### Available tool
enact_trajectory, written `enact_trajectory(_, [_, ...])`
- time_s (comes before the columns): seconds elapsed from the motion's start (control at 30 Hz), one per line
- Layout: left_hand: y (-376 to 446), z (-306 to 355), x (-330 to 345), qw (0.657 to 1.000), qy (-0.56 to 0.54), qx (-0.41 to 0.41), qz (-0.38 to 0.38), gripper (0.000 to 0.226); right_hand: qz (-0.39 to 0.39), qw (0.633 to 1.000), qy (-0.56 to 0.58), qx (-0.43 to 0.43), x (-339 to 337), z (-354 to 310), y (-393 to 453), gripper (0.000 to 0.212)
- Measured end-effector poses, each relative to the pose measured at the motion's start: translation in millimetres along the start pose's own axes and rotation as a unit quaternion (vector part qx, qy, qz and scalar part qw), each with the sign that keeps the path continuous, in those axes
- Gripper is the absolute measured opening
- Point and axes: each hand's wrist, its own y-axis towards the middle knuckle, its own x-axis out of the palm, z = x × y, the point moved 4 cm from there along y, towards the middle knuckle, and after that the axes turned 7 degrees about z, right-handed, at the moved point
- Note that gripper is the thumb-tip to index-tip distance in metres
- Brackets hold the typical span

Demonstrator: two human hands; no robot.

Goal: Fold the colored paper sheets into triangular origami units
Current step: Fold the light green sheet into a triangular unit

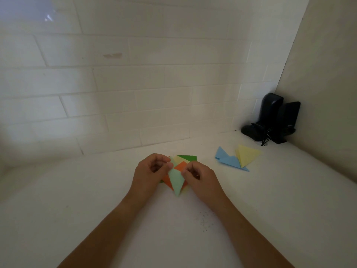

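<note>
- The pale green paper sits between both hands, over a small pile of sheets — orange sheet, dark green sheet and a pale yellow one beneath — on the white tabletop; it already tapers to a point toward the person.
- The left hand has its fingers curled and pinches the paper's upper left edge; the right hand is curled the same way and pinches the upper right edge.
- The step in hand looks like a fold bringing the two upper edges together, so both pinches should move evenly, keeping the near point on the centre line.
- Match edge to edge first, then press the crease flat against the tabletop — the loose pile underneath may slip, so sliding off it could help.
- Finished units, blue units and a yellow unit, lie well apart to the right, near the black speakers.
</note>
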Motion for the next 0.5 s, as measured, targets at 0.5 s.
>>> enact_trajectory(0.5, [-4.4, 2.6, 9.1, 0.997, -0.022, 0.003, -0.08, 0.012, -0.035, 0.998, 0.017, -0.052, 3.3, -7.5, -2.4, 0.032])
